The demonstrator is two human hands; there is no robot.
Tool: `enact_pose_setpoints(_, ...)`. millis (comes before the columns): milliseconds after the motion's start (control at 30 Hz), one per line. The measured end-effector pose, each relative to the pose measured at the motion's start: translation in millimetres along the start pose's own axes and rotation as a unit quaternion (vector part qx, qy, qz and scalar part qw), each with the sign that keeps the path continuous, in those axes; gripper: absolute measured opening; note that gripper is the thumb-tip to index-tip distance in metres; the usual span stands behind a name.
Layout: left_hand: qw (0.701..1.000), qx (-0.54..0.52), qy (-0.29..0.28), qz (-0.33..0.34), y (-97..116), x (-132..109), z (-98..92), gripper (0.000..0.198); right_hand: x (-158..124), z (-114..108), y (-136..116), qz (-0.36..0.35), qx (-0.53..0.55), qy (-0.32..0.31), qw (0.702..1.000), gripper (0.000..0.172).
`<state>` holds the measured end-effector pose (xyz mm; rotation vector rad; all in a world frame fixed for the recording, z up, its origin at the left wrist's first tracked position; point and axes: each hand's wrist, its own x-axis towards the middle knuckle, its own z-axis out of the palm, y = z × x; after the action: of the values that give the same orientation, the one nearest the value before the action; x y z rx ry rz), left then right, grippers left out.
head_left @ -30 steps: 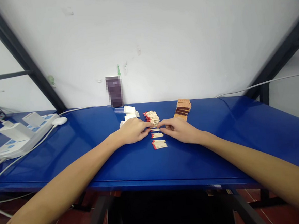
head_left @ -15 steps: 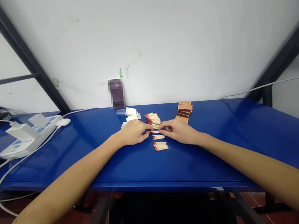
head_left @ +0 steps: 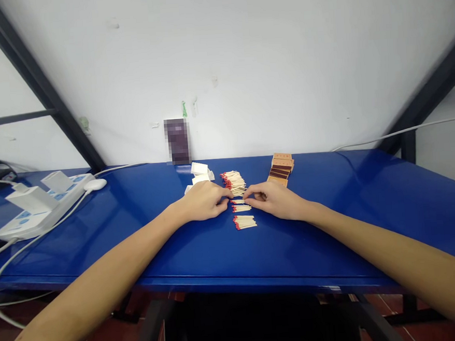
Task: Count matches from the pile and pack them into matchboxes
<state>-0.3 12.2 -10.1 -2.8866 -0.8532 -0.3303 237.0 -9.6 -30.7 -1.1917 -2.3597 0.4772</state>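
Both my hands rest on the blue table point(head_left: 332, 225) with matches between them. My left hand point(head_left: 204, 200) has its fingers curled, the tips pinching at a small row of red-tipped matches point(head_left: 239, 201). My right hand point(head_left: 274, 199) mirrors it from the other side, fingers pinched on the same matches. A bigger loose pile of matches point(head_left: 234, 181) lies just behind the hands. Two small bundles lie in front: one point(head_left: 241, 208) near my fingertips and another point(head_left: 245, 221) closer to me.
White inner trays of matchboxes point(head_left: 199, 172) sit behind my left hand. A stack of brown matchbox sleeves point(head_left: 281, 168) stands behind my right hand. A white power strip with plugs and cables point(head_left: 38, 202) occupies the far left. A dark blurred object point(head_left: 177, 141) leans on the wall.
My hands have stayed almost in place, with the fingertips shifting slightly over the matches. The view has moved a little.
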Motion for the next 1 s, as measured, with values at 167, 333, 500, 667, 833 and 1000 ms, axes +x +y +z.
enact_pose_setpoints(167, 1.000, -0.001, -0.005, -0.014, -2.0, 0.7, 0.1, 0.032, -0.1, 0.3, 0.7, -0.003, 0.000, -0.003, 1.000, 0.023)
enact_pose_setpoints(333, 1.000, 0.010, -0.002, -0.022, -2.9, 0.9, 0.2, 0.028, -0.8, 0.0, 1.0, -0.005, 0.003, -0.004, 1.000, 0.023)
enact_pose_setpoints(500, 1.000, 0.016, -0.010, -0.022, -0.9, 1.3, -0.9, 0.028, -1.3, 0.5, 2.3, -0.009, 0.007, 0.000, 1.000, 0.024)
enact_pose_setpoints(667, 1.000, 0.012, -0.012, -0.025, 0.2, 1.2, -0.5, 0.027, -1.6, 0.4, 2.3, -0.005, 0.009, -0.001, 1.000, 0.025)
enact_pose_setpoints(833, 1.000, 0.005, -0.012, -0.022, 0.2, 1.2, -0.4, 0.025, -1.6, 0.4, 2.2, -0.007, 0.010, 0.000, 1.000, 0.026)
enact_pose_setpoints(1000, 1.000, 0.007, -0.011, -0.019, -0.2, 1.5, 0.2, 0.022, -1.6, 1.7, 5.4, -0.012, 0.015, -0.001, 1.000, 0.031)
